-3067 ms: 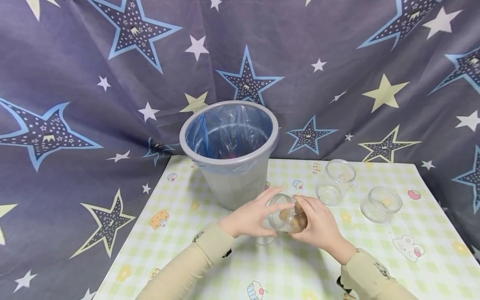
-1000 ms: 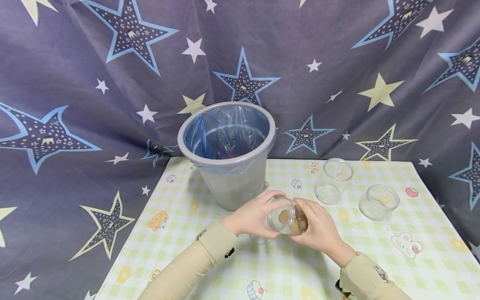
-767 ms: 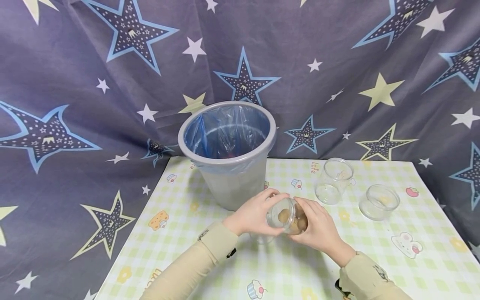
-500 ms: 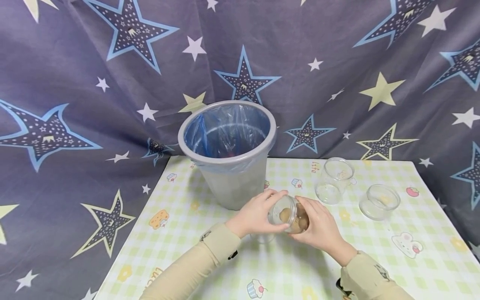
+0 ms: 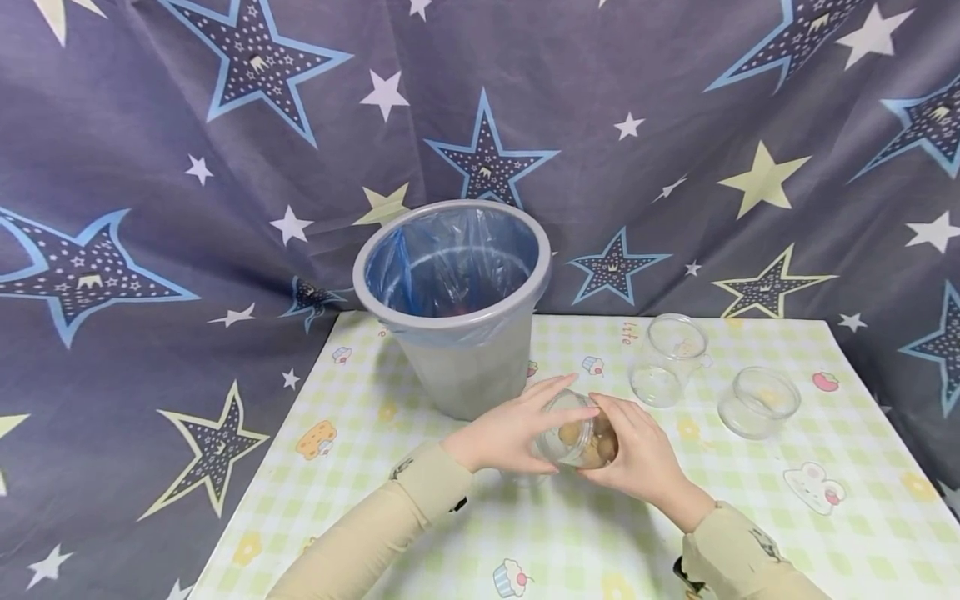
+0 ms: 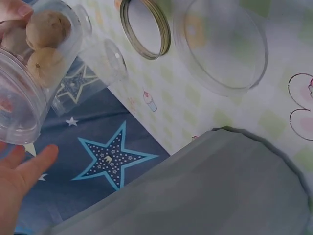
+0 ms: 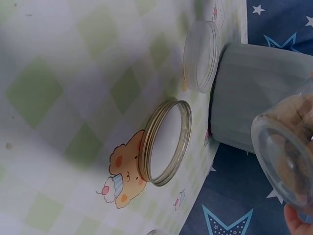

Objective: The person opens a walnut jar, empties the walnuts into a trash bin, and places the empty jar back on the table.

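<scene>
My right hand [image 5: 647, 457] grips the base end of a clear jar [image 5: 564, 421], held tilted above the table. Round brown balls [image 6: 48, 29] lie inside; their kind is hard to tell, perhaps nuts or dried fruit. Around the jar's other end my left hand [image 5: 504, 435] is spread, thumb and fingers extended. In the left wrist view those left fingers [image 6: 43, 159] stand slightly off the jar's clear ridged end. Whether a separate lid sits there cannot be made out. The right wrist view shows the jar's round base [image 7: 281, 164] with a fingertip beside it.
A grey bin [image 5: 480, 375] with a blue liner stands behind the hands. Two clear jars, one taller [image 5: 660, 367] and one shorter [image 5: 757, 408], stand at right. A gold ring [image 7: 149, 152] and a clear round lid [image 7: 211, 58] lie on the checked table.
My left fingers were curled round the jar's end half a second ago and are now spread. They were also spread three seconds ago. The right hand stays almost in place.
</scene>
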### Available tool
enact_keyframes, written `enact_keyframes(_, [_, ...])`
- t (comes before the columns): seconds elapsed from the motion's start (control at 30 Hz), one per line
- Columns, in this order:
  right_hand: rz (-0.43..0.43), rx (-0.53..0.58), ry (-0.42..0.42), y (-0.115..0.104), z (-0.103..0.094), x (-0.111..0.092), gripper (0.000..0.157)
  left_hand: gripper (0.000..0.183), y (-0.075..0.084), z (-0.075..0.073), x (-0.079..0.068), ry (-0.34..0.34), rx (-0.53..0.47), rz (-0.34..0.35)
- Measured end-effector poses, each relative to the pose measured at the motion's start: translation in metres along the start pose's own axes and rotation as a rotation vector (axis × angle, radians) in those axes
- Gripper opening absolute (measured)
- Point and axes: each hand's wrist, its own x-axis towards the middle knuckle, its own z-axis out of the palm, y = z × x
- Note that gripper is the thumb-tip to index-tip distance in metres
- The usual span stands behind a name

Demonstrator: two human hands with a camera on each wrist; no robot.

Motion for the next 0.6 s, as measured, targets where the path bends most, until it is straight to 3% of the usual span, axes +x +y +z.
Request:
enact_keyframes(0.13, [-0.004, -0.003, -0.003, 0.0007, -0.0003, 0.0008, 0.098, 0.077, -0.0014, -0.0003, 0.0027, 0.044, 0.051, 0.111])
enact_keyframes(0.27, [-0.014, 0.000, 0.010, 0.0029, 0.0006, 0.0010, 0.097, 0.071, -0.0014, 0.0007, 0.0037, 0.083, 0.076, 0.133])
enact_keyframes(0.4, [-0.011, 0.012, 0.011, 0.0046, 0.0010, -0.0009, 0.096, 0.071, -0.0017, 0.0043, 0.0033, 0.095, 0.062, 0.073])
enact_keyframes(0.6, [0.053, 0.031, 0.000, 0.0056, 0.0002, -0.0058, 0.098, 0.075, -0.0007, 0.0088, 0.0032, 0.143, -0.053, -0.036])
